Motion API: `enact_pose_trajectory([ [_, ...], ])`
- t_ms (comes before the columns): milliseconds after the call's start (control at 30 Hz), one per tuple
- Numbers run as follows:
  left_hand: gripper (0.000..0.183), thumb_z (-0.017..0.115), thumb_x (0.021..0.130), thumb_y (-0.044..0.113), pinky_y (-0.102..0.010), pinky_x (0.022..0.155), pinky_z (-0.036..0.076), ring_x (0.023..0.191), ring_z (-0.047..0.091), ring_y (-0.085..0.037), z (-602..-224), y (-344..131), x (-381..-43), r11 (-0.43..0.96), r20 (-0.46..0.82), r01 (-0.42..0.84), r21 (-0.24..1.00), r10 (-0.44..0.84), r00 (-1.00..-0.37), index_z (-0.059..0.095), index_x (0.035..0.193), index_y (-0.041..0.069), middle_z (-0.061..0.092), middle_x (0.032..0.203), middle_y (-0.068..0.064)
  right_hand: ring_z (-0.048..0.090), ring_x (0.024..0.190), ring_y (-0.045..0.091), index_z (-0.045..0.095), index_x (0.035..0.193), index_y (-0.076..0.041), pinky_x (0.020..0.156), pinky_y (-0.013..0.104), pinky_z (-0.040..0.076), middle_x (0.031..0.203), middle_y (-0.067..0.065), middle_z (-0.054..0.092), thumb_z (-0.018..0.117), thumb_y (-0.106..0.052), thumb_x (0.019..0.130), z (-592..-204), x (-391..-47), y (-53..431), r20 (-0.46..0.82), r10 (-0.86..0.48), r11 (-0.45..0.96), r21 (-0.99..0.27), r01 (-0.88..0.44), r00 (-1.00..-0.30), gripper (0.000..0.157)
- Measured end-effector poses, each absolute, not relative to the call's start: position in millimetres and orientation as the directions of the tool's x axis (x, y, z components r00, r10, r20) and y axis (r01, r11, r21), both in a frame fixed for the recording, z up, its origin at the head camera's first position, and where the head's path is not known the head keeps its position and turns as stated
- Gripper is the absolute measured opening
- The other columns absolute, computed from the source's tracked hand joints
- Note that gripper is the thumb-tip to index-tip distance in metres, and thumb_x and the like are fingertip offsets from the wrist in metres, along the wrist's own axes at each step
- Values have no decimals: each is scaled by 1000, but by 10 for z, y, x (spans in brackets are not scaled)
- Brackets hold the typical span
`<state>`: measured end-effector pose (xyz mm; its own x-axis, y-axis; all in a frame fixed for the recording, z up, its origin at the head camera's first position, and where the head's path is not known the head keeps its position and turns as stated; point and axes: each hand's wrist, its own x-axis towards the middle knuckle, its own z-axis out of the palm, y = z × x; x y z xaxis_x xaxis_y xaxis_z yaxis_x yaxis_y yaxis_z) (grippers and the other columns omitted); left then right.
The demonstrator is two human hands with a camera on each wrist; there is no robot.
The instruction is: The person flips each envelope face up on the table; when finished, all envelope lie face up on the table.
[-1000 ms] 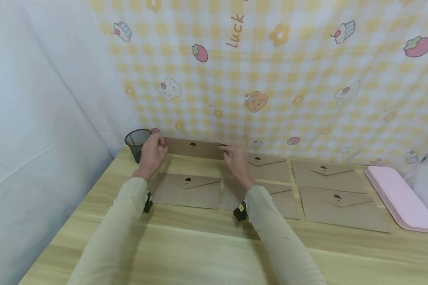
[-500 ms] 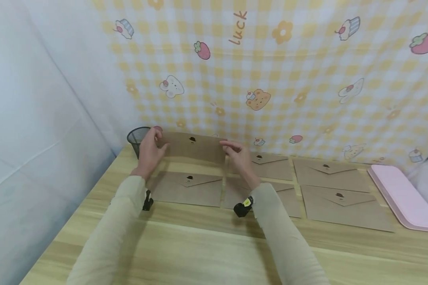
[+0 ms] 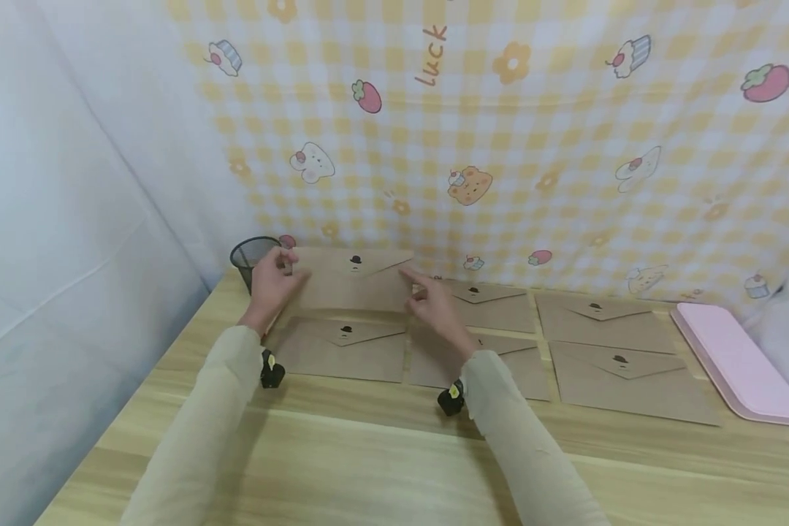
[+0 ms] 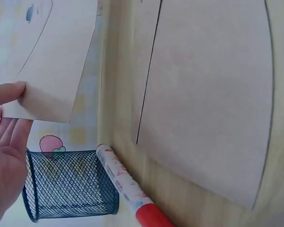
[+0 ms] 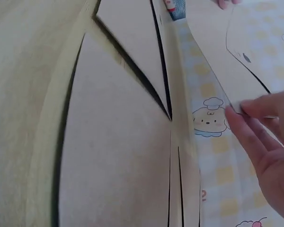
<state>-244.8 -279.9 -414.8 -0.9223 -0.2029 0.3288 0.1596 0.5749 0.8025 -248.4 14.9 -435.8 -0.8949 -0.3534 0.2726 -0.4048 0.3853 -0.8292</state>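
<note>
A brown kraft paper envelope (image 3: 351, 286) with a small black hat print is raised off the table at the back left, its flap side facing me. My left hand (image 3: 272, 286) pinches its left end; in the left wrist view the thumb lies over the envelope (image 4: 57, 75) and the fingers are behind it. At the other end, my right hand (image 3: 436, 303) pinches the edge, and the right wrist view shows thumb and fingertips meeting on a corner of the envelope (image 5: 217, 42). Below it lies another flat envelope (image 3: 342, 356).
More envelopes lie in two rows rightward, among them a front-right envelope (image 3: 638, 391) and a back-right one (image 3: 605, 329). A pink case (image 3: 739, 361) is at the far right. By my left hand stand a black mesh pen cup (image 3: 246, 259) and a red-ended marker (image 4: 125, 182) lying beside it.
The envelope was a narrow strip one second ago. It has tilted so that more of its face and its flap line show. Both hands stay at its ends, with their fingers slightly shifted.
</note>
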Motion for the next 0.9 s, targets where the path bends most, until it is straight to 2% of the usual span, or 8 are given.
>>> enact_pose_trajectory([
  [67, 27, 67, 83, 10, -39, 83, 45, 99, 60, -31, -4161, -2842, -2417, 549, 279, 136, 824, -186, -942, 54, 104, -1, 58, 108, -18, 66, 83, 22, 53, 133, -11, 63, 26, 53, 121, 17, 57, 61, 11, 81, -4372, -2492, 141, 310, -306, 373, -831, -413, -900, 56],
  [133, 32, 64, 85, 9, -43, 92, 40, 112, 53, -32, -4166, -2889, -2394, 544, 228, 135, 828, -108, -968, 52, 113, -1, 55, 120, -20, 67, 83, 23, 56, 129, -9, 62, 28, 53, 111, 19, 61, 63, 9, 81, -4374, -2494, 138, 340, -265, 351, -837, -419, -902, 52],
  [200, 40, 63, 86, 8, -50, 98, 33, 124, 41, -35, -4168, -2924, -2380, 565, 168, 130, 815, -15, -986, 48, 123, 2, 47, 132, -21, 67, 81, 25, 57, 128, -8, 61, 28, 53, 107, 19, 62, 63, 8, 81, -4376, -2498, 141, 349, -245, 338, -844, -417, -905, 50],
  [300, 52, 61, 85, 4, -55, 100, 26, 130, 28, -41, -4184, -2941, -2391, 620, 77, 123, 775, 101, -992, 40, 132, 5, 36, 140, -24, 67, 80, 24, 57, 128, -8, 61, 28, 53, 106, 18, 62, 63, 8, 81, -4385, -2497, 154, 313, -222, 318, -872, -372, -924, 50],
  [433, 55, 62, 81, 2, -54, 93, 33, 116, 40, -43, -4231, -2913, -2425, 720, 38, 127, 683, 138, -990, 40, 131, 7, 38, 135, -29, 67, 83, 25, 59, 125, -6, 67, 28, 54, 104, 18, 64, 65, 6, 81, -4395, -2492, 169, 280, -213, 351, -872, -341, -936, 45],
  [567, 58, 65, 75, 3, -54, 89, 37, 102, 49, -38, -4277, -2861, -2449, 824, 40, 149, 546, 152, -988, 44, 128, 7, 48, 128, -26, 67, 81, 26, 60, 121, -1, 65, 30, 54, 101, 18, 65, 65, 3, 82, -4373, -2482, 161, 213, -230, 392, -873, -291, -949, 40],
  [767, 56, 65, 75, 5, -57, 93, 35, 113, 48, -41, -4283, -2742, -2478, 885, 59, 217, 413, 212, -976, 47, 128, 0, 52, 125, -23, 62, 60, 19, 54, 126, 2, 55, 25, 51, 81, 11, 60, 61, 0, 86, -4337, -2513, 118, 106, -295, 561, -785, -262, -950, 41],
  [900, 51, 62, 79, 3, -56, 93, 36, 113, 47, -42, -4265, -2742, -2501, 899, 55, 218, 379, 213, -976, 47, 127, -4, 53, 123, -26, 60, 63, 12, 46, 133, 0, 62, 26, 51, 93, 10, 61, 62, -12, 89, -4338, -2571, 71, 31, -366, 692, -660, -294, -930, 48],
])
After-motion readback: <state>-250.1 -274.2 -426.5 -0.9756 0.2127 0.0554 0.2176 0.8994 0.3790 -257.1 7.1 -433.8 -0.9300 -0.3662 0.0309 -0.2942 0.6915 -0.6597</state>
